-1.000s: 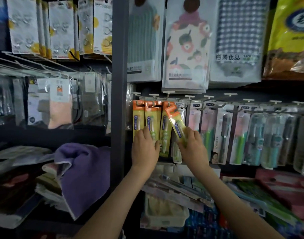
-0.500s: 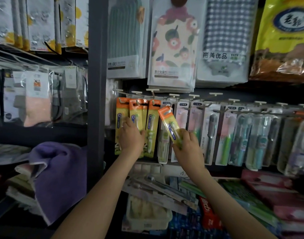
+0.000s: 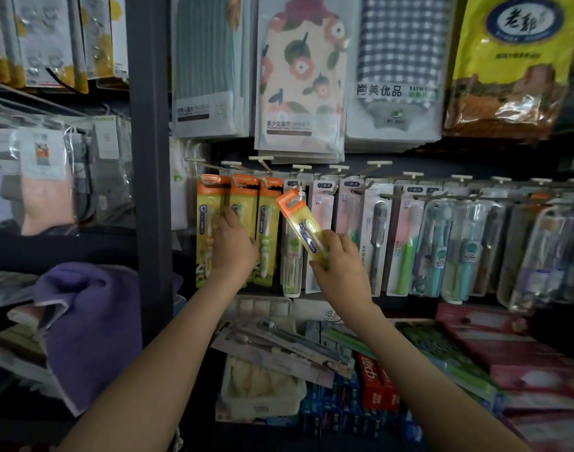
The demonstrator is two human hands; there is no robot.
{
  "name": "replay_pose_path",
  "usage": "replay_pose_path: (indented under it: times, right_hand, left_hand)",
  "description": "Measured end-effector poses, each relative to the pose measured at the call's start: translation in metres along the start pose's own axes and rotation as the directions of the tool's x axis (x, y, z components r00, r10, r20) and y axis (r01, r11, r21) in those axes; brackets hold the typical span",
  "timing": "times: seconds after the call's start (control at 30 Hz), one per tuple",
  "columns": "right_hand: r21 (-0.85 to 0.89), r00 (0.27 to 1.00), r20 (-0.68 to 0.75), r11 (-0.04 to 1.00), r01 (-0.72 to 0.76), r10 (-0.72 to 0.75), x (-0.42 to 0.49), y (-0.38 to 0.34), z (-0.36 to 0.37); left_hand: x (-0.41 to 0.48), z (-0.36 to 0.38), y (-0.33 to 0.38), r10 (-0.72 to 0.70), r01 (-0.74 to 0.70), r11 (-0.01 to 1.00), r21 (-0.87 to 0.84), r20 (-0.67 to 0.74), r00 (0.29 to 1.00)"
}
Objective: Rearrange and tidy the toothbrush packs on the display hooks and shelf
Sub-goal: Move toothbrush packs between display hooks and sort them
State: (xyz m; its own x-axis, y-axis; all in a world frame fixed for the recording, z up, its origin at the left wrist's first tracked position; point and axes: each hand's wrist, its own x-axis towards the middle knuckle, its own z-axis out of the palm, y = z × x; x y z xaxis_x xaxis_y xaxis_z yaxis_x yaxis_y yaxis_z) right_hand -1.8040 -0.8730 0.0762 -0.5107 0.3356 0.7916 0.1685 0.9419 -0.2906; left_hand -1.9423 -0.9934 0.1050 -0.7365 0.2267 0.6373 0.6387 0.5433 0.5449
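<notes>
Head view | right hand [image 3: 341, 269] pinches tilted orange pack [image 3: 297, 218], likely to hang it | left hand [image 3: 233, 246] presses hanging packs [image 3: 270, 220] steady

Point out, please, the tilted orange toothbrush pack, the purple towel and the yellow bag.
tilted orange toothbrush pack [image 3: 301, 225], head view, blister middle.
purple towel [image 3: 96, 331], head view, draped front.
yellow bag [image 3: 513, 71], head view, below logo.

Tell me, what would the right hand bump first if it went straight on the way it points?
The right hand, with its orange pack, would probably meet the white pack hanging behind; depth is unclear.
</notes>
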Motion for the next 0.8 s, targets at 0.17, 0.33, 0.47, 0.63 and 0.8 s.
replay_pose_path:
  times: [0.17, 0.33, 0.47, 0.63, 0.8]
  right_hand:
    - [0.008, 1.000, -0.023, 1.000, 0.021, -0.020, -0.003, -0.005, -0.003]
    - [-0.024, 0.998, -0.030, 0.998, 0.059, -0.060, -0.008, -0.012, -0.003]
    - [-0.047, 0.997, 0.009, 0.996, 0.073, -0.072, -0.008, -0.019, 0.003]
    - [-0.030, 0.999, -0.020, 0.999, 0.045, -0.045, 0.001, -0.034, 0.014]
    - [0.027, 1.000, -0.030, 1.000, -0.008, 0.008, 0.005, -0.043, 0.029]
  left_hand:
    - [-0.004, -0.003, 0.000, 0.025, -0.026, 0.999, 0.019, 0.051, 0.998]
    - [-0.024, -0.017, -0.002, 0.109, -0.108, 0.993, 0.053, -0.011, 0.994]
    - [-0.045, -0.040, -0.015, 0.377, -0.332, 0.913, 0.239, -0.180, 0.909]
    - [-0.044, -0.065, -0.043, 0.629, -0.406, 0.743, 0.532, -0.349, 0.695]
    - [-0.045, -0.081, -0.054, 0.638, -0.293, 0.701, 0.650, -0.388, 0.665]
